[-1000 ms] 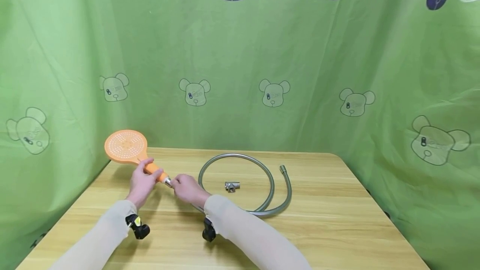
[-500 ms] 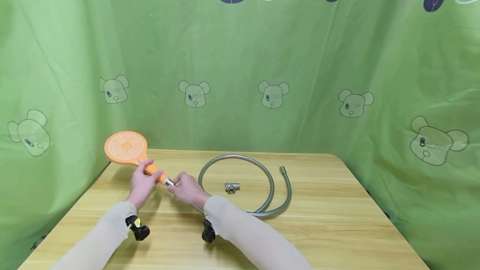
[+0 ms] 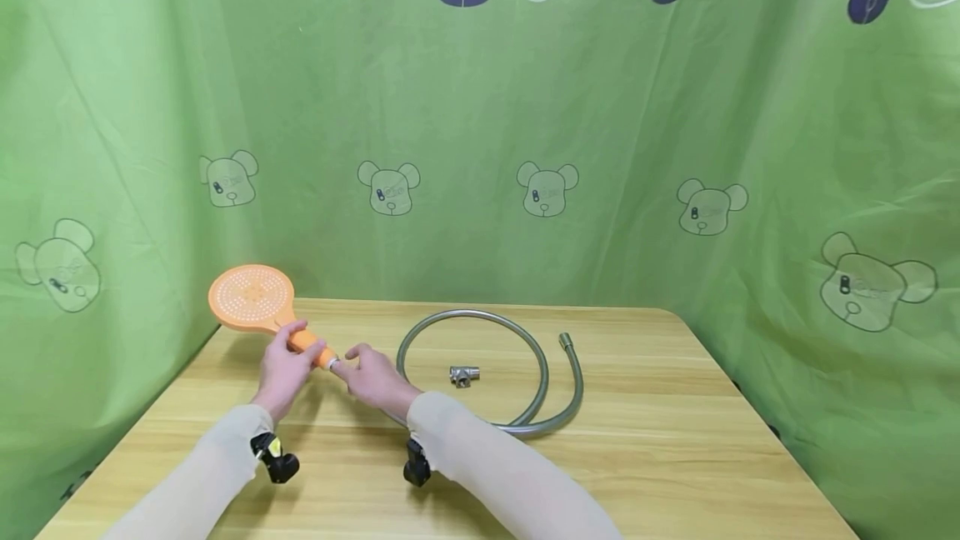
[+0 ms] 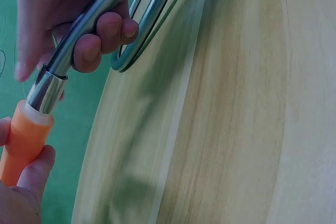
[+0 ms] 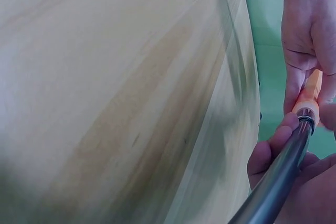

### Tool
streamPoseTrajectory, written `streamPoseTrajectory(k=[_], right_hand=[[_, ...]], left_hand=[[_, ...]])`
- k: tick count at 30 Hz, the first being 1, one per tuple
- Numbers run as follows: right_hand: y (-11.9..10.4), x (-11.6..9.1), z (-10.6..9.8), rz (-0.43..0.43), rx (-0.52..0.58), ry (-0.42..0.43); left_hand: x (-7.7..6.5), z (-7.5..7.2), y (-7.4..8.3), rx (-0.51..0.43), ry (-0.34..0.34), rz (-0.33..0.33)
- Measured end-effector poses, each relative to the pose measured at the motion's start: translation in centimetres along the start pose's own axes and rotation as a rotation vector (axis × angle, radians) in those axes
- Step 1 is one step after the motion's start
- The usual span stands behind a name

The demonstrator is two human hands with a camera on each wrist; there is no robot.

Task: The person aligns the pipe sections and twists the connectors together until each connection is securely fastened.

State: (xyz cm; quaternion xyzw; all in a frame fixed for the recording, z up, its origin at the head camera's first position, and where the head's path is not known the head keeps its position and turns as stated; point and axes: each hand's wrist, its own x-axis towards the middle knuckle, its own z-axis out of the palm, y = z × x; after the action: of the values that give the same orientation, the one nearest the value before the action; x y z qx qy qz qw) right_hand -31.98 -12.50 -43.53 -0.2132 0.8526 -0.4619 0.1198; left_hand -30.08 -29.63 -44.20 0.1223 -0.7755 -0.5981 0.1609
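In the head view my left hand (image 3: 281,373) grips the handle of an orange shower head (image 3: 251,298), its perforated face upward, held above the table's left side. My right hand (image 3: 378,377) holds the end of a grey shower hose (image 3: 471,312). Up close in the left wrist view, several right fingers curl under the hose (image 4: 79,30), just behind its metal nut (image 4: 47,90). That nut meets the white collar at the end of the orange handle (image 4: 26,135), in line with it. The right wrist view shows the hose (image 5: 278,182) running into the handle's end.
The hose loops across the wooden table (image 3: 660,440), its free end fitting (image 3: 566,339) pointing up at the right. Inside the loop lies a small chrome tee fitting (image 3: 464,374). A green patterned curtain (image 3: 480,107) encloses the table's back and sides.
The right fingers have shifted over the hose nut: the index finger has lifted away and the thumb now covers the metal. My left hand stays on the handle, and the shower head has dipped very slightly.
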Motion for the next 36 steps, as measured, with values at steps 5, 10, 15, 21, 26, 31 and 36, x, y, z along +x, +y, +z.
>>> streamPoseTrajectory(k=[5, 10, 15, 21, 26, 31, 36], right_hand=[[0.08, 0.00, 0.06, 0.004, 0.021, 0.017], [0.09, 0.35, 0.16, -0.012, -0.021, 0.023], [0.09, 0.63, 0.14, -0.041, -0.075, 0.024], [0.32, 0.51, 0.07, -0.033, -0.050, -0.009], [0.45, 0.45, 0.25, -0.022, -0.012, -0.016], [0.24, 0.45, 0.37, -0.009, -0.021, 0.000], [0.12, 0.61, 0.34, -0.035, -0.085, 0.012]], left_hand=[[-0.03, 0.03, 0.06, 0.017, 0.006, 0.002], [0.01, 0.02, 0.15, 0.046, 0.014, 0.014], [0.12, 0.08, 0.03, 0.054, 0.010, 0.025], [0.13, 0.13, -0.16, 0.079, 0.007, 0.029], [0.08, 0.06, -0.22, 0.100, 0.024, 0.026], [0.07, 0.01, -0.15, 0.092, 0.024, 0.022], [0.11, -0.03, -0.04, 0.073, 0.016, 0.027]])
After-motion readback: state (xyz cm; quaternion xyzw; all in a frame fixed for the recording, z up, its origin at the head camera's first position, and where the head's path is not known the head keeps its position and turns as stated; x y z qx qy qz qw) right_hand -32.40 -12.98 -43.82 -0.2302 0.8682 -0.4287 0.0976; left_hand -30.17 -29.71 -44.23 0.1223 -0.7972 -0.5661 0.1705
